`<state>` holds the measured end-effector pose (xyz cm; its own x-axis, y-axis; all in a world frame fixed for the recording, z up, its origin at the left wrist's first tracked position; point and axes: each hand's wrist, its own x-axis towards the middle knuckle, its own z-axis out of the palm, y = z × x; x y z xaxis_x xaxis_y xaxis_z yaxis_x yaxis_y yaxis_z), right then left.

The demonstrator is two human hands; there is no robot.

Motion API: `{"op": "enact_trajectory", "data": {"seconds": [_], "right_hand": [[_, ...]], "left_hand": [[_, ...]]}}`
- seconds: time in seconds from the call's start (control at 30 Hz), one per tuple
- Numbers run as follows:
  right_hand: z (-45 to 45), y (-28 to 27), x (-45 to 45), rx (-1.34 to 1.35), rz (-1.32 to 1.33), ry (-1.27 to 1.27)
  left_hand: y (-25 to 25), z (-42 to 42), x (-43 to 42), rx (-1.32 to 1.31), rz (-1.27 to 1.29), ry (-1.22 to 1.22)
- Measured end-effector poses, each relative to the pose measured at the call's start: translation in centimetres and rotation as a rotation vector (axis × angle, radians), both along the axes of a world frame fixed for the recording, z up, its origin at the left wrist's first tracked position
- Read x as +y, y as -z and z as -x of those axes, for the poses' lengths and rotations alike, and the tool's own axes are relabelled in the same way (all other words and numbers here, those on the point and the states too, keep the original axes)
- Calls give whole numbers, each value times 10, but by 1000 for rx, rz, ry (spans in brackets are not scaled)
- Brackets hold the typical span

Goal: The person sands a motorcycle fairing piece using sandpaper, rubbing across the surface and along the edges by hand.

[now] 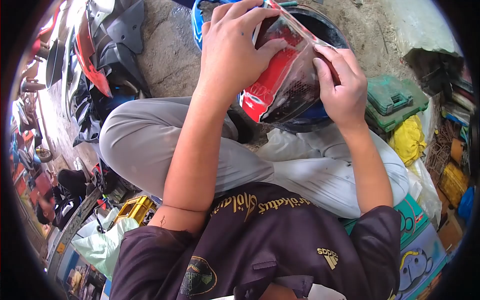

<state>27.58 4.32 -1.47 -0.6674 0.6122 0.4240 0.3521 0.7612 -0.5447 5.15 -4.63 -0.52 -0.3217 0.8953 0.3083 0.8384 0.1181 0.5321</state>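
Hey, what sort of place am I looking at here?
Probably a vehicle repair workshop, perhaps for motorcycles: moulded body panels are piled on the left, a green plastic case, likely for tools, lies on the right, and a red-and-black piece is being held.

White light floods in from the left here, burning out a strip of floor (59,107) beside the plastic panels (91,60) and putting pale glints on the red-and-black panel (290,77), while the inside of the black bucket (322,24) sinks into shade. The left hand (232,47), right hand (345,80) and gold lettering (248,202) on the dark shirt (285,240) look fairly sharp, but toward the rim everything bends and softens, the far-left clutter (30,135) especially, before the round view drops into black corners.
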Motion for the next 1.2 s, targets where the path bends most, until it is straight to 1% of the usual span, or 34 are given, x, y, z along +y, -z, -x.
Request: {"op": "enact_trajectory", "data": {"seconds": [0.03,0.1,0.13,0.27,0.37,0.4,0.5,0.6,0.7,0.73,0.87,0.93,1.03,1.2], "right_hand": [[1,-3,0,37,79,32],[3,-3,-13,29,25,59],[3,-2,-20,8,37,81],[-4,7,-62,-66,125,204],[4,35,-94,-62,31,321],[6,38,-96,-63,52,321],[9,31,-95,-121,13,345],[2,36,-86,-54,-17,335],[-2,36,-68,48,-84,286],[-4,39,-59,92,-150,284],[-10,37,-38,185,-48,270],[-12,28,-39,166,-52,275],[-15,26,-37,161,-36,282],[-16,16,-38,92,-5,244]], "left_hand": [[-3,0,0,-9,1,6],[-10,-1,-3,-26,2,11],[-12,-2,-5,-13,7,18],[-11,-3,-11,-109,64,-41],[3,-9,-9,-14,-17,-75],[4,-10,-9,-4,23,-82],[6,-13,-11,28,9,-101],[3,-19,-7,49,-83,-154],[-9,-18,-8,8,-35,-164],[-10,-18,-9,13,-39,-159],[-15,-22,-10,38,-37,-127],[-16,-26,-13,58,4,-152],[-1,-36,-19,20,44,-198],[-10,-38,-23,9,62,-186]]}}
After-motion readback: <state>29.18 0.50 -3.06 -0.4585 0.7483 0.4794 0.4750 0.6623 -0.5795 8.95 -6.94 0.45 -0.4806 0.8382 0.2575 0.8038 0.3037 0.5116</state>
